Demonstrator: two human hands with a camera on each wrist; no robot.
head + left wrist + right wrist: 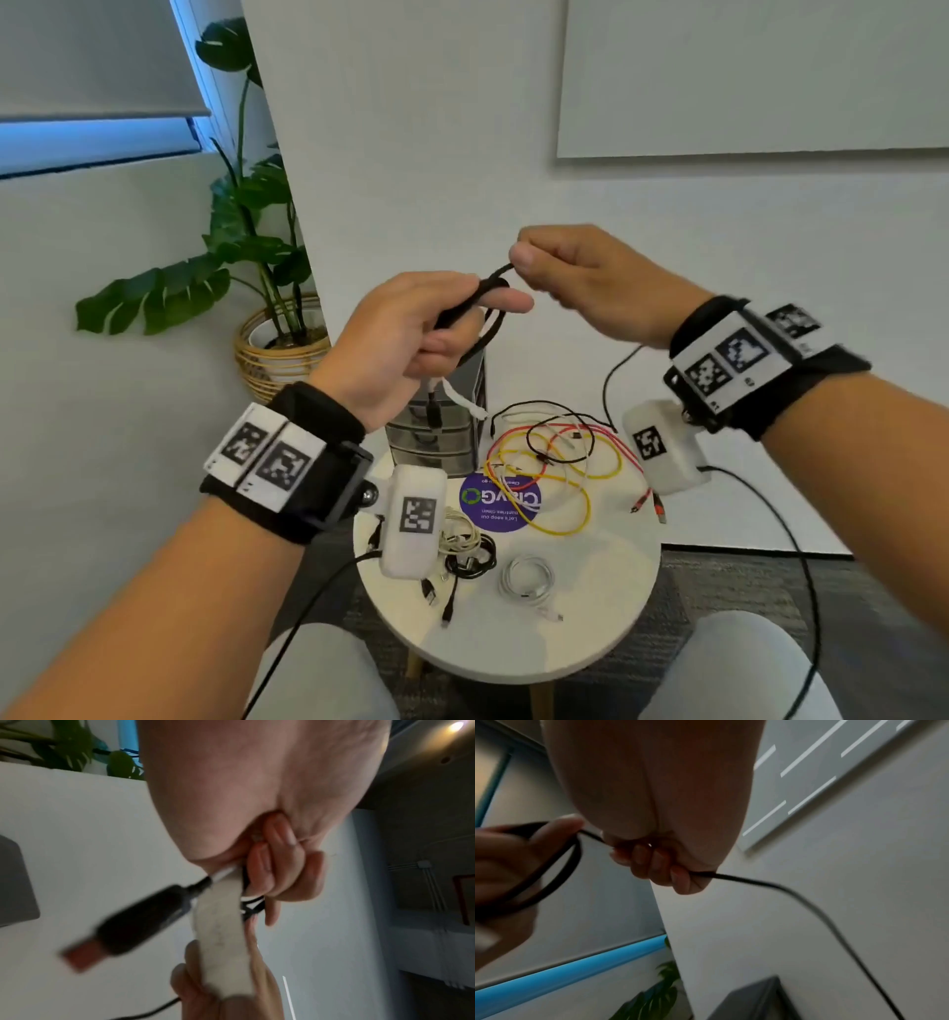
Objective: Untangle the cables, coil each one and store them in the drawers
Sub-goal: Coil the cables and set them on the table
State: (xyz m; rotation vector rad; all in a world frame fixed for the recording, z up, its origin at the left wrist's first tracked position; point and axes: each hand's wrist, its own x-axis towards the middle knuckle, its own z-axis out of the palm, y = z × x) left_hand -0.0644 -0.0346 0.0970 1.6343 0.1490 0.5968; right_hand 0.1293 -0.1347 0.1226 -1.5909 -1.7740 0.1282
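Observation:
My left hand (411,329) is raised above the table and grips a few loops of a black cable (493,285). The cable's USB plug (133,925) and a white strap (221,933) hang below that hand. Just to the right, my right hand (570,272) pinches the same cable's loose strand (795,894) close to the loops (559,866); the strand trails down toward the table. A small grey drawer unit (436,442) stands at the table's back, partly hidden by my left hand. A tangle of yellow, red, black and white cables (554,462) lies beside it.
The round white table (590,616) also carries a coiled white cable (529,575), a bundle of coiled black and pale cables (467,550) and a purple round sticker (498,501). A potted plant (257,288) stands at the back left. My knees are below the table's front edge.

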